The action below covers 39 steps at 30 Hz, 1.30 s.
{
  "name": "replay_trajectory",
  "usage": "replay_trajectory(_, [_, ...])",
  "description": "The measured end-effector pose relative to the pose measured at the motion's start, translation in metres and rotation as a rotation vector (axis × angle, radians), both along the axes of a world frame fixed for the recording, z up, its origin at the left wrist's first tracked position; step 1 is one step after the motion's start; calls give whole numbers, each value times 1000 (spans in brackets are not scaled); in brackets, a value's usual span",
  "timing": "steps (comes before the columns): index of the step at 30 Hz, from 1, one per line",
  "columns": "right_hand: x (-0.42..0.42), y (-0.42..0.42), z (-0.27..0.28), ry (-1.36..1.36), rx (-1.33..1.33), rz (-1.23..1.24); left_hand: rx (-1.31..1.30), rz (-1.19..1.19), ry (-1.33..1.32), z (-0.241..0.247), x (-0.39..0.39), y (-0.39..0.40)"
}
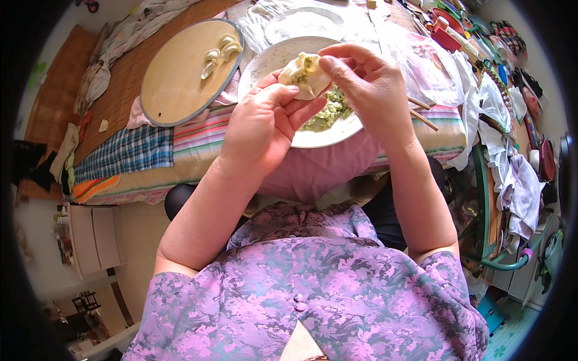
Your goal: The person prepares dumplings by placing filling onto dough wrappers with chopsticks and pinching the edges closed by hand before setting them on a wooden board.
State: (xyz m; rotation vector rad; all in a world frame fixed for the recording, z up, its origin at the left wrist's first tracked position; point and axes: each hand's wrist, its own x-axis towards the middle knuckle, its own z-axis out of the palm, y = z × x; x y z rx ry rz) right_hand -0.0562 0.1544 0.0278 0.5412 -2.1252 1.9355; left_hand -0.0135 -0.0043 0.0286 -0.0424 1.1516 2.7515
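My left hand holds a dumpling wrapper with green filling showing along its middle. The thumb and fingers of my right hand pinch the wrapper's right edge. Both hands are above a large white bowl, in which a chopped green filling lies. Two wooden chopsticks stick out to the right from behind my right wrist. To the left, several folded dumplings rest on a round wooden board with a grey rim.
Behind the bowl is a plate with white powder. Plastic bags lie to the right. A blue checked cloth and a striped cloth cover the near edge. Household items crowd the far right, with a lilac towel hanging there.
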Motion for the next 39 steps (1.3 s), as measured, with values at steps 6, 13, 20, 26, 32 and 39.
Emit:
replay_trajectory(6, [40, 37, 20, -67, 35, 26, -30, 60, 22, 3, 8, -23])
replay_trajectory(13, [66, 91, -45, -655, -17, 33, 25, 86, -7, 0, 6, -38])
replay_trajectory(20, [20, 71, -51, -123, -46, -182, 11, 147, -23, 5, 14, -31])
replay_trajectory(26, [-34, 22, -21, 370, 324, -229, 67, 153, -44, 4, 23, -37])
replay_trajectory(32, [-42, 35, -7, 330, -77, -171, 102, 178, -22, 1, 30, -53])
replay_trajectory(39, [-23, 72, -2, 129, 32, -248, 172, 139, -13, -9, 22, -51])
